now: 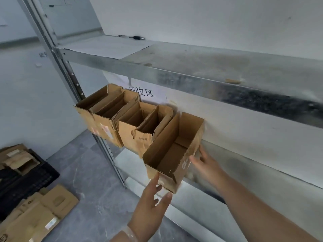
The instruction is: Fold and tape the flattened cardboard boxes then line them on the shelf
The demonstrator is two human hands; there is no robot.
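Several open-topped cardboard boxes point(111, 117) stand in a row on the metal shelf point(244, 165). The nearest box point(173, 151) is the rightmost one and sits at the shelf's front edge. My left hand point(152, 205) touches its near end with straight fingers. My right hand point(206, 163) lies flat against the box's right side wall. Flattened cardboard boxes point(40, 212) lie on the floor at the lower left.
An upper metal shelf point(192, 67) with a sheet of paper and a pen point(132, 37) runs above the boxes. A black crate point(26, 177) with cardboard sits on the grey floor at the left. A paper sign point(145, 93) hangs behind the boxes. The shelf post point(70, 70) rises at the left.
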